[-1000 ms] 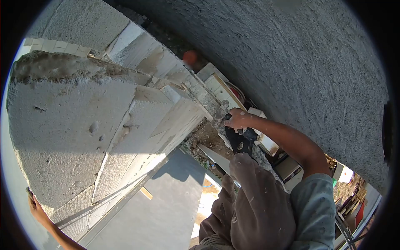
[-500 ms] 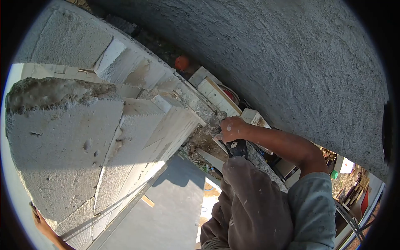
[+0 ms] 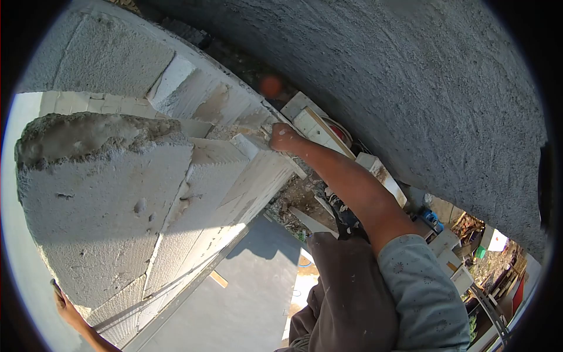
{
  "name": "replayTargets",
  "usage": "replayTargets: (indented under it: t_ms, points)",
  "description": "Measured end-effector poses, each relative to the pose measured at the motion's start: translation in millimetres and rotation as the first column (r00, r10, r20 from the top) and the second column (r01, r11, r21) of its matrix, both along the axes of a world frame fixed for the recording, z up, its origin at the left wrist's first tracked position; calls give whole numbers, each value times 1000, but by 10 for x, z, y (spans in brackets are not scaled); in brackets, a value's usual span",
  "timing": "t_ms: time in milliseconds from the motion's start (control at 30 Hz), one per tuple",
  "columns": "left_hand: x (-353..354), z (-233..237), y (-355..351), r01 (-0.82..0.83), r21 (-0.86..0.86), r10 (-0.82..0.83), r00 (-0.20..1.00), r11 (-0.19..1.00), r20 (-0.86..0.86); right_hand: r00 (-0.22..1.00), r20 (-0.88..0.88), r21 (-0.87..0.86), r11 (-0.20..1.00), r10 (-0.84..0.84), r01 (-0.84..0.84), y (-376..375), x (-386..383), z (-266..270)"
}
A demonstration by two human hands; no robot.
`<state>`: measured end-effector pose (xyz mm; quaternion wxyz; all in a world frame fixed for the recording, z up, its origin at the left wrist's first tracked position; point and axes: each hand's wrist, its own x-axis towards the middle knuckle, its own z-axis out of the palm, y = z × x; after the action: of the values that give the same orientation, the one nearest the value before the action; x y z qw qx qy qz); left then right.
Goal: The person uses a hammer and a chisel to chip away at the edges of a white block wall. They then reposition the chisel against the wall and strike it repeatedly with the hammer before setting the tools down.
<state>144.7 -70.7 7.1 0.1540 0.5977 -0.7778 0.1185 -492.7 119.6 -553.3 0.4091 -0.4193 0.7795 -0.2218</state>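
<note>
My right hand (image 3: 283, 137) is closed at the top of the block wall, close to a pale block's corner (image 3: 249, 145). Its fingers are partly hidden, and I cannot make out what they hold. Far to the lower left, my left hand (image 3: 65, 308) is closed beside the outer edge of the large white block wall (image 3: 105, 193). A small dark tip (image 3: 53, 283) shows above its fingers; the thing itself is too small to name. Rough grey mortar (image 3: 88, 132) covers the wall's broken upper edge. My bent knee (image 3: 346, 281) in brown trousers is below my right arm.
A rough grey wall (image 3: 399, 88) rises along the right. Rubble (image 3: 293, 193) lies in the gap near my knee. Several pale boxes or blocks (image 3: 319, 129) and a blurred orange object (image 3: 270, 86) sit between the walls. Far below is a grey surface (image 3: 252, 287) with a small wooden piece (image 3: 219, 278).
My right hand has moved up and left from the rubble near my knee to the wall top, the arm stretching out. My left hand stays by the wall edge. The view has shifted slightly.
</note>
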Motion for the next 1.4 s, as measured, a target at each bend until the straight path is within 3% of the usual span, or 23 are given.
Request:
replayTargets:
  t_ms: [67,100,167,200,267,333,400,500,600,633,667,700,833,900,1000,1100,1200,1300,1400]
  points:
    - [59,-9,-22,23,-7,-24,999,1000,-48,992,-19,37,991,127,-126,-169,48,-5]
    - [-3,5,7,6,-7,-6,1000,1000,-30,994,98,-51,998,-41,46,-163,78,-110]
    - [-159,-12,130,-41,-4,41,999,999,1,879,355,-153,907,-320,392,-27,103,-366]
    - [-116,4,145,-30,34,31,999,999,-36,936,150,-200,918,-318,344,49,98,-358]
    - [-62,35,108,8,111,4,994,994,-108,960,8,-139,951,-278,277,57,120,-337]
    - [-26,0,87,15,25,-14,999,1000,-49,936,169,30,951,-308,308,-68,89,-388]
    - [-103,-6,93,-10,-9,10,1000,1000,-18,826,370,157,905,-425,396,-182,36,-496]
    - [-217,-4,214,-63,11,63,998,998,-7,978,78,-7,981,-192,193,-49,-73,-116]
    - [-178,-17,114,0,4,0,1000,1000,9,990,67,37,992,-125,123,-49,81,-119]
    - [-229,-34,143,-5,-7,5,1000,1000,23,932,296,-47,971,-211,235,-48,82,-284]
    - [-250,-41,162,-12,-21,13,999,1000,35,820,513,-110,928,-254,356,-122,92,-633]
    - [-239,-43,162,-15,-15,15,1000,1000,13,662,707,-137,870,-250,474,-151,91,-596]
    - [-100,-32,89,-6,-24,6,1000,1000,4,743,571,123,931,-350,344,-91,165,-279]
    - [-104,-54,66,3,-35,-2,1000,999,7,800,491,72,932,-344,356,-99,215,-238]
    - [-153,-54,135,-5,-40,4,1000,999,-14,912,224,-203,899,-343,388,18,174,-354]
    - [-69,-45,52,18,-44,-19,1000,999,-16,976,25,-217,952,-215,215,28,286,-286]
    - [-19,-34,33,7,-54,-6,1000,999,7,928,279,-158,941,-249,300,34,98,-119]
    - [-121,-6,113,-22,-24,23,1000,999,5,885,62,-348,822,-461,452,66,-151,-132]
    - [-28,-14,46,17,-18,-17,1000,1000,-18,908,-14,-405,833,-419,378,38,-396,-498]
